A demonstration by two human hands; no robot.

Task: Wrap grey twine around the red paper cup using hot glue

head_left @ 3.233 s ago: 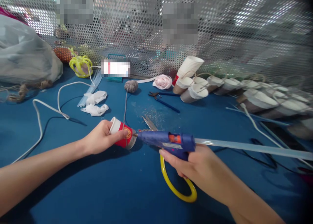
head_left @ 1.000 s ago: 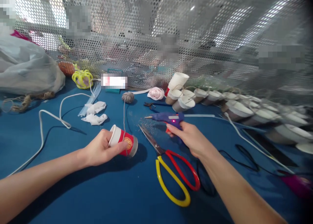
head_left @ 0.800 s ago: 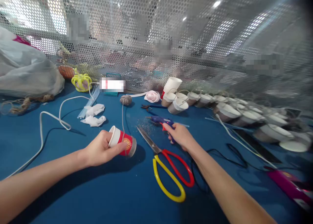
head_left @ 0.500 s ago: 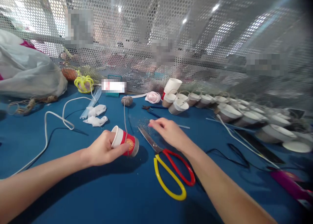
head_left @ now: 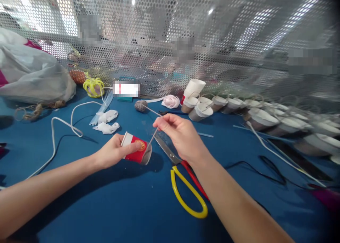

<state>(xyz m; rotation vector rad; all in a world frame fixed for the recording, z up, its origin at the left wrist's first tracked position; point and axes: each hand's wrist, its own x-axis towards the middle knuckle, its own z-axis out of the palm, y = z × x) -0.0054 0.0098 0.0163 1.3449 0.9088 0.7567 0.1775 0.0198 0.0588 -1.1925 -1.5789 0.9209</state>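
My left hand (head_left: 113,151) is closed around a red and white paper cup (head_left: 134,152), which lies tilted on its side with its base to the right. Grey yarn (head_left: 153,138) is wound at the base end of the cup. Between finger and thumb, my right hand (head_left: 180,133) pinches this yarn, and the strand runs on to a small grey yarn ball (head_left: 140,106) farther back. Beneath the right hand and forearm lie large scissors (head_left: 170,154) with one yellow and one red handle; the red one is partly hidden.
Several paper cups with grey lower parts (head_left: 201,111) stand along the right. A pink ribbon roll (head_left: 170,101), white scraps (head_left: 106,122), a yellow crown-shaped thing (head_left: 93,87) and a white cable (head_left: 54,140) lie farther back and left. A perforated metal screen (head_left: 148,34) rises behind.
My right hand has taken hold of the yarn and holds it taut beside the cup. My left hand has turned the cup, so its base faces further right and down.
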